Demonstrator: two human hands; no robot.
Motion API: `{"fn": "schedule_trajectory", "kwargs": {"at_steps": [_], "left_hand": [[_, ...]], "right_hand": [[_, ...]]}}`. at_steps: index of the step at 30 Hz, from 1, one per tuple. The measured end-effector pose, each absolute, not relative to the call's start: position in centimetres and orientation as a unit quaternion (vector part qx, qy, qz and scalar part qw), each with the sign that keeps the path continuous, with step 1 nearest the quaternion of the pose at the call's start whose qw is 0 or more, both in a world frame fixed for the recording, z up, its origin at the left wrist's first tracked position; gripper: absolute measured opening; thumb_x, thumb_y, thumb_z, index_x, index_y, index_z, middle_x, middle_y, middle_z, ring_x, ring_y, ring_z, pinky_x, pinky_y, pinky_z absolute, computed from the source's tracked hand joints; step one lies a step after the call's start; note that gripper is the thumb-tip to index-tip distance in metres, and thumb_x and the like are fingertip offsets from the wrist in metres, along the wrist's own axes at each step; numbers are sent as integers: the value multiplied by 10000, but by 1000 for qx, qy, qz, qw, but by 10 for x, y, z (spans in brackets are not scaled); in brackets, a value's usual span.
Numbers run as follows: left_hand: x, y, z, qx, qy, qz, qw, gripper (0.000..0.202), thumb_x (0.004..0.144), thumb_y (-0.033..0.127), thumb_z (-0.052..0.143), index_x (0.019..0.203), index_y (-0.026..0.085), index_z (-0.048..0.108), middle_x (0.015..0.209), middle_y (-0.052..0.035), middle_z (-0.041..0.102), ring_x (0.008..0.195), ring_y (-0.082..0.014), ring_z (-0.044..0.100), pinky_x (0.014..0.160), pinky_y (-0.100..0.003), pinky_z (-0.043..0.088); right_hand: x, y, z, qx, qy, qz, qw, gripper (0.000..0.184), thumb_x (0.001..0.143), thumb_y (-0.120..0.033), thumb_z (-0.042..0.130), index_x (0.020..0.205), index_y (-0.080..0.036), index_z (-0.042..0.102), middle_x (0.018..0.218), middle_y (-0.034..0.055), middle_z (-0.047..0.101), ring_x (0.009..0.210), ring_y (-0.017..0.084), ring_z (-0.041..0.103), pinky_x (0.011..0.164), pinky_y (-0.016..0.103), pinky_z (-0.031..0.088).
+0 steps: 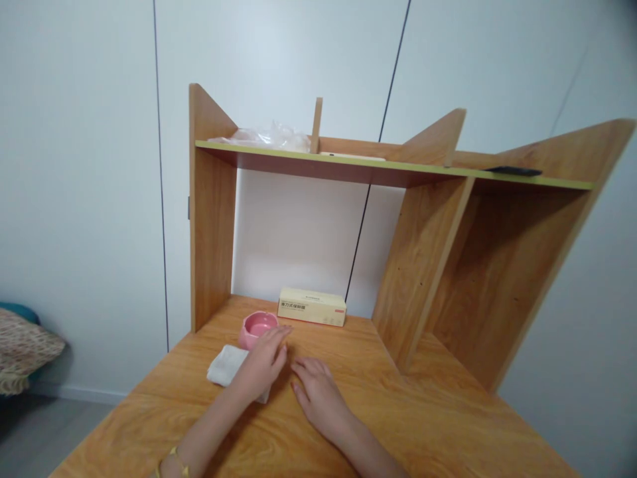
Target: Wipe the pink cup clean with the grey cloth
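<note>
My left hand [263,362] reaches over a folded white cloth [226,365] on the wooden desk, its fingers stretched out beside a pink bowl [247,332]. The forearm covers part of the cloth, and the hand hides the bowl's near right side. Whether the fingertips touch the bowl I cannot tell. My right hand [318,392] is low over the desk to the right, palm down with its fingers extended and no object in it. A small gap separates the two hands. Behind them lies a long cream box [312,307] with printed lettering.
A wooden hutch [213,232] rises from the back of the desk [398,425]. Its upper shelf carries a clear plastic bag [271,137], a pale flat object [352,157] and a thin black item [515,170]. Patterned fabric [27,345] shows at far left.
</note>
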State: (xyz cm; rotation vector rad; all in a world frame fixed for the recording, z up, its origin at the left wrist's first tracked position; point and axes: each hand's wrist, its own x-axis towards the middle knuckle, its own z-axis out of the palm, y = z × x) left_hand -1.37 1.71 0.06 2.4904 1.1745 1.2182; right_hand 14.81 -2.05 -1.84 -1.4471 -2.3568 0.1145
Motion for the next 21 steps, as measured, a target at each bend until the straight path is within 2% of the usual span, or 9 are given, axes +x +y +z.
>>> {"fn": "schedule_trajectory", "kwargs": {"at_steps": [3,6,9,11,14,21], "left_hand": [[-29,32,3,780,471,411,14,375,805,141,347,1150,124,493,1185,-98,536,1116,-207,454,967,-377,339],[-46,40,9,738,556,383,-3,357,805,151,367,1128,138,520,1142,-70,569,1068,-197,488,938,-333,359],[-60,41,14,699,611,371,-4,349,814,182,376,1124,137,531,1131,-90,576,1053,-249,491,907,-396,360],[-67,41,16,668,650,362,-2,353,815,216,390,1125,129,536,1128,-116,576,1055,-299,481,880,-451,354],[-73,42,17,635,689,348,9,355,818,247,396,1123,143,546,1123,-122,580,1049,-327,480,868,-481,341],[-72,45,13,622,710,324,64,383,820,338,404,1132,160,537,1152,-131,569,1063,-327,494,887,-479,317]], "right_hand": [[118,-28,-13,-468,-856,19,217,331,810,-260,467,1134,-209,518,1176,58,532,1080,224,451,924,358,329],[88,-30,-11,-434,-874,-33,214,355,776,-323,552,1101,-185,520,1102,70,559,1017,241,471,861,383,365],[66,-26,-12,-420,-884,-88,183,390,748,-376,595,1054,-140,536,1000,89,586,936,238,491,816,384,380],[58,-22,-11,-424,-884,-115,161,303,774,-329,574,998,-125,562,931,94,599,885,224,503,786,368,384],[56,-19,-5,-427,-885,-137,125,150,802,-151,496,912,-118,592,868,99,615,838,206,516,742,341,380],[104,-19,11,-550,-825,-123,51,264,766,-34,444,951,-131,605,940,116,644,889,216,540,759,338,344]]}}
